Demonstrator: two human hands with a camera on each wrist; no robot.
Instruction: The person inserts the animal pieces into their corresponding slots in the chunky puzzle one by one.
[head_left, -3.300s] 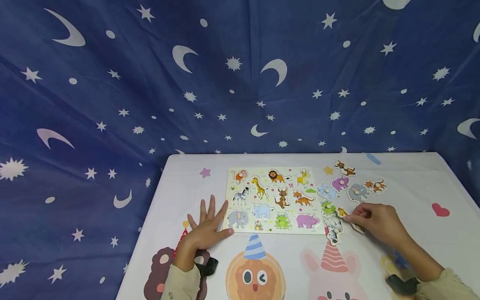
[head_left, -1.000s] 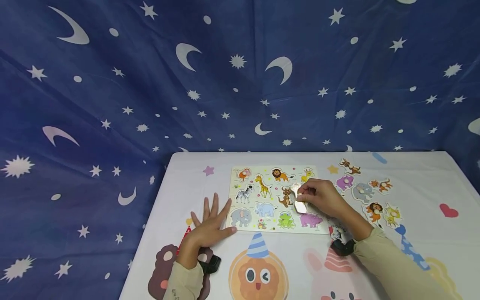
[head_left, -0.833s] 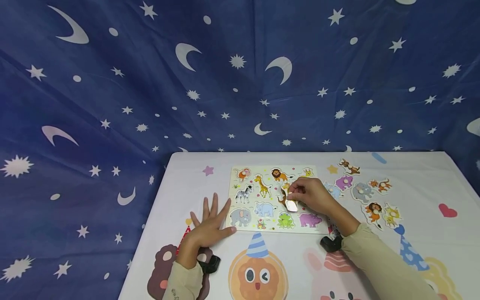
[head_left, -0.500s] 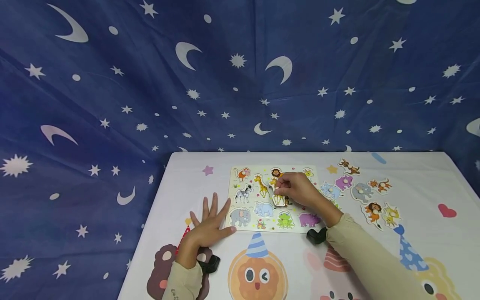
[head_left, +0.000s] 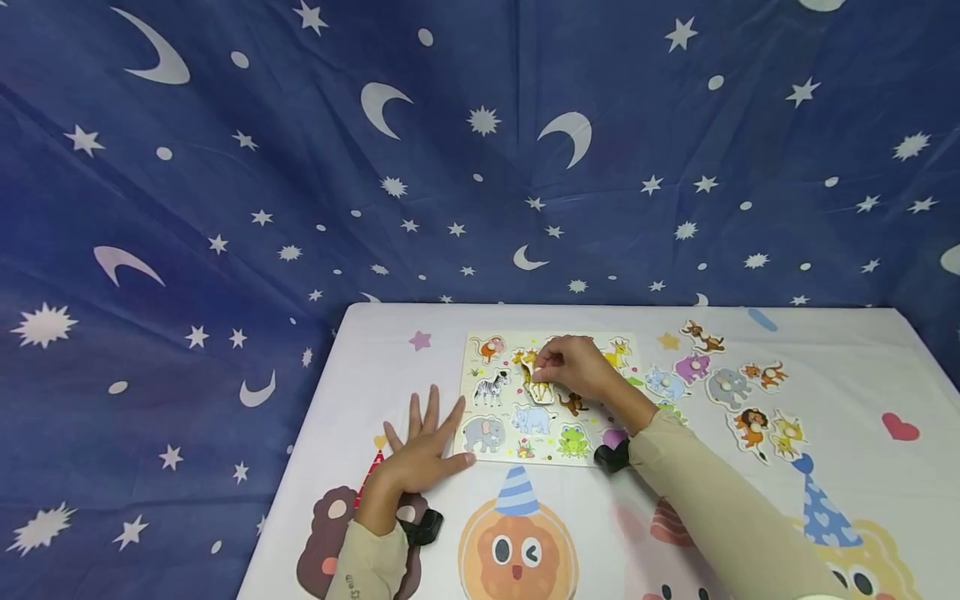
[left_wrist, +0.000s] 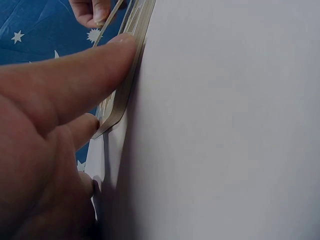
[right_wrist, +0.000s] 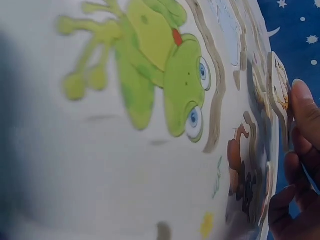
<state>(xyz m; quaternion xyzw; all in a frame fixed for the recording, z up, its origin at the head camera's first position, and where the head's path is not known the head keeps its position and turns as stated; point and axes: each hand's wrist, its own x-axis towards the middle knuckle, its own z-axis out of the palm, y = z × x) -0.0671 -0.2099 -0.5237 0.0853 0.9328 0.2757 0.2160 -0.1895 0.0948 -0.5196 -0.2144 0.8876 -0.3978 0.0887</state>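
Pinching giraffe piece [head_left: 542,392] in right hand [head_left: 577,365] above board [head_left: 586,422] | probably light, stiff; best taken mid-body | resting left hand [head_left: 420,457] spread, grasping nothing, at near left corner

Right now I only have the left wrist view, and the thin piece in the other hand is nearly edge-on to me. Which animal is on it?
Observer: A giraffe. In the head view, the right hand pinches a giraffe piece.

Operator: And where is that over the board?

Observer: Just right of the printed zebra, partly covering the printed giraffe.

Operator: Is anything loose lying off to the board's right?

Observer: Yes, several animal cut-outs, among them a lion piece and an elephant piece.
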